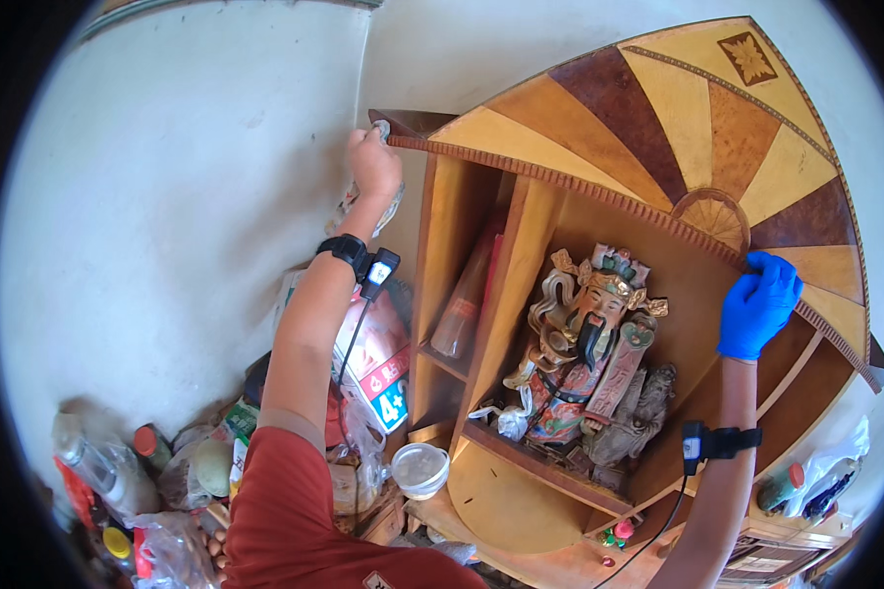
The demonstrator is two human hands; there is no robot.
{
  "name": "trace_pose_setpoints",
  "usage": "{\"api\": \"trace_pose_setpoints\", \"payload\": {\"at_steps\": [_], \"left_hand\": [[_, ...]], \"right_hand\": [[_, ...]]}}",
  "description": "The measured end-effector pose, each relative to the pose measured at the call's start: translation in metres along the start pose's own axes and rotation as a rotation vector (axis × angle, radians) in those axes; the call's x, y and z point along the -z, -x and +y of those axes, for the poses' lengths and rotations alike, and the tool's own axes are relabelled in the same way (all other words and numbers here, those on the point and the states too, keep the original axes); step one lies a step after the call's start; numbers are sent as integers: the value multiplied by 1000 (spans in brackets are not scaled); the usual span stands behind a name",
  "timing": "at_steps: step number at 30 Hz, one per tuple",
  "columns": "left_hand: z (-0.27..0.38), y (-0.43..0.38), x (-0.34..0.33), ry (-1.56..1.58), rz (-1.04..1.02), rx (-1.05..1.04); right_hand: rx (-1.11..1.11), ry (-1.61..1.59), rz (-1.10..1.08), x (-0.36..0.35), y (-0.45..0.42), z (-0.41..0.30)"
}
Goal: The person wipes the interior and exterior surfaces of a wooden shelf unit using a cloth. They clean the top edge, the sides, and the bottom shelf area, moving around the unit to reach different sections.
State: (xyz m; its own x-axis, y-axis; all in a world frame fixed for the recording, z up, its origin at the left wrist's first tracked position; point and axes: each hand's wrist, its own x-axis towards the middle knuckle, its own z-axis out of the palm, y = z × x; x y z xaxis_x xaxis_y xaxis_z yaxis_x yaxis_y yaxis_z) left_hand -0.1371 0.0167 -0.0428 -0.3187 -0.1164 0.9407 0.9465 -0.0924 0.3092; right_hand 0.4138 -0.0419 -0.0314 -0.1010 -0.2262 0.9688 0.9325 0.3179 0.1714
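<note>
A wooden shrine cabinet (538,199) with a fan-shaped inlaid top panel (656,118) stands before me. My left hand (376,162), bare, is closed around a crumpled cloth (390,210) at the left end of the carved moulding (486,160). Part of the cloth shows above the fist, and more hangs behind the wrist. My right hand (759,309), in a blue glove, grips the moulding's lower edge toward the right. Inside the central niche stand a painted, bearded deity statue (582,353) and a dark grey figurine (637,416).
Incense packets (460,316) stand in the narrow left compartment. A clear plastic tub (420,467) sits by the cabinet's lower left. Bags and bottles (110,471) crowd the lower left. At right are a red-capped jar (781,486) and a white plastic bag (840,464). Cables hang from both wristbands.
</note>
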Motion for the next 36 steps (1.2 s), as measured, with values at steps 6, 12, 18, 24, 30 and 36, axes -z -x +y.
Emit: {"api": "trace_pose_setpoints", "payload": {"at_steps": [6, 12, 18, 24, 30, 36], "left_hand": [[28, 22, 6, 194, -87, -130], [-9, 10, 6, 72, -121, 36], [-23, -24, -9, 13, 4, 6], [-3, 6, 1, 117, -80, -122], [-4, -41, 15, -18, 0, -278], [7, -53, 13, -261, -279, -313]], "right_hand": [[5, 22, -2, 5, -2, 4], [-13, 33, -21, 2, 1, 3], [3, -6, -26, -1, 4, 4], [31, 25, -3, 2, 0, 5], [35, 11, -2, -6, 5, 10], [38, 9, 21, -4, 5, 7]]}}
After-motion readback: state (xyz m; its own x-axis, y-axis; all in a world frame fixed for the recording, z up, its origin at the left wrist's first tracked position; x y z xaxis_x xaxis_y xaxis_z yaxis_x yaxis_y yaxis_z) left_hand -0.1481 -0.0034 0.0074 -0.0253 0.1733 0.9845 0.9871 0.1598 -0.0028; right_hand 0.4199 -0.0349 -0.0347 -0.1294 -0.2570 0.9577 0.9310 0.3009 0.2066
